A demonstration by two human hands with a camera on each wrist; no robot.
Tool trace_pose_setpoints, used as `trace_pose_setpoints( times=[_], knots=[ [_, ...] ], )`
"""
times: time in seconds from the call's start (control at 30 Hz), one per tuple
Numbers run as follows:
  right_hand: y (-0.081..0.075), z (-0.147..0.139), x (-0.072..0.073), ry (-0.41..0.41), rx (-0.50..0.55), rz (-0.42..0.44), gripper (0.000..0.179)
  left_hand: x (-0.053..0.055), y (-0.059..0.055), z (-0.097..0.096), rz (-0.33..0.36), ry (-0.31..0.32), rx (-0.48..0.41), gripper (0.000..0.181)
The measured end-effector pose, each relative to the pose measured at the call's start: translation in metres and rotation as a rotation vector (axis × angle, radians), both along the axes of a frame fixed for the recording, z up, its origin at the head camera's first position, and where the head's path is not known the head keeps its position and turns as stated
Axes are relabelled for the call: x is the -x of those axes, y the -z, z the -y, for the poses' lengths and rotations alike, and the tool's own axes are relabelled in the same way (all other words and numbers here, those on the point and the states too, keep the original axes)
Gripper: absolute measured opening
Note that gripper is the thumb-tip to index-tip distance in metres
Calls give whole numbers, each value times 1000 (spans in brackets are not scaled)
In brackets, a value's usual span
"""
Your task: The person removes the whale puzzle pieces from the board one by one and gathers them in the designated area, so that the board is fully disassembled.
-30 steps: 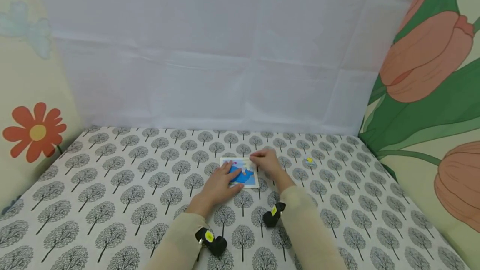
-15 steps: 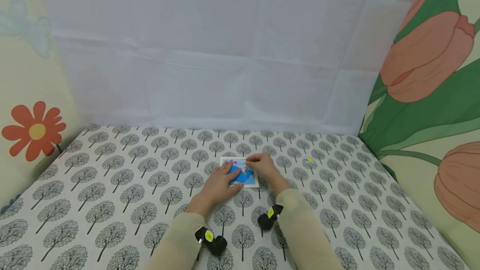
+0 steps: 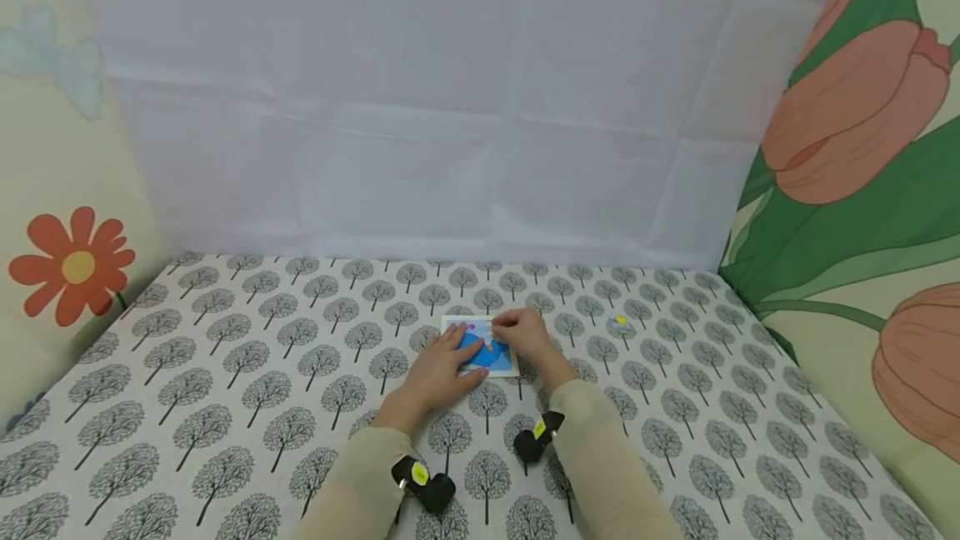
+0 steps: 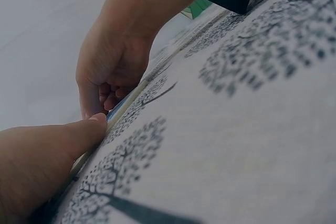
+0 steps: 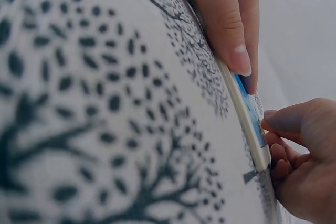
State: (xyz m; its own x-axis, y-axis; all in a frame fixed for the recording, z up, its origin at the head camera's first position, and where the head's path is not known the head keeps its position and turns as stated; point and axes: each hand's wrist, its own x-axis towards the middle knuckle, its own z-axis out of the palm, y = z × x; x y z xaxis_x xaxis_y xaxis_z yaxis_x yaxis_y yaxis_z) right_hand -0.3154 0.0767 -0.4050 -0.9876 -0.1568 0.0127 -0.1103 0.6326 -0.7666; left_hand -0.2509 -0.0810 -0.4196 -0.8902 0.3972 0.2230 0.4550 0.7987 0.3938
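A small flat jigsaw puzzle board (image 3: 506, 372) with a pale rim and a blue picture lies on the cloth. My left hand (image 3: 438, 365) rests on its left part with fairly straight fingers, the thumb along the near edge. At the upper right of the board, my right hand (image 3: 527, 334) holds its thumb and finger together in a pinch, low over the picture. The puzzle piece there is mostly hidden by the fingertips. In the right wrist view, the right thumb (image 5: 283, 120) meets the picture surface just inside the rim. Further right lies a loose yellow and blue puzzle piece (image 3: 621, 322).
A white cloth (image 3: 247, 390) printed with grey trees covers the table. A white sheet (image 3: 420, 148) hangs behind it. Flower-painted walls (image 3: 847, 232) stand on both sides. Black wrist cameras (image 3: 423, 486) sit on both sleeves.
My right hand has moved left from the board's upper right corner onto the picture, then stayed nearly still. The left hand, the board and the loose piece have kept their places.
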Motion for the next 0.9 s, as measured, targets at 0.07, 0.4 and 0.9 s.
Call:
trace_pose_setpoints(
  times=[0.07,0.4,0.9],
  knots=[
    [0,0,0,-10,-7,-4,16,0,0,0,2,0,-3,52],
    [0,1,0,-19,2,1,14,0,1,0,21,-5,3,52],
    [3,3,3,27,40,-2,14,0,-1,-1,20,-7,6,52]
  ],
)
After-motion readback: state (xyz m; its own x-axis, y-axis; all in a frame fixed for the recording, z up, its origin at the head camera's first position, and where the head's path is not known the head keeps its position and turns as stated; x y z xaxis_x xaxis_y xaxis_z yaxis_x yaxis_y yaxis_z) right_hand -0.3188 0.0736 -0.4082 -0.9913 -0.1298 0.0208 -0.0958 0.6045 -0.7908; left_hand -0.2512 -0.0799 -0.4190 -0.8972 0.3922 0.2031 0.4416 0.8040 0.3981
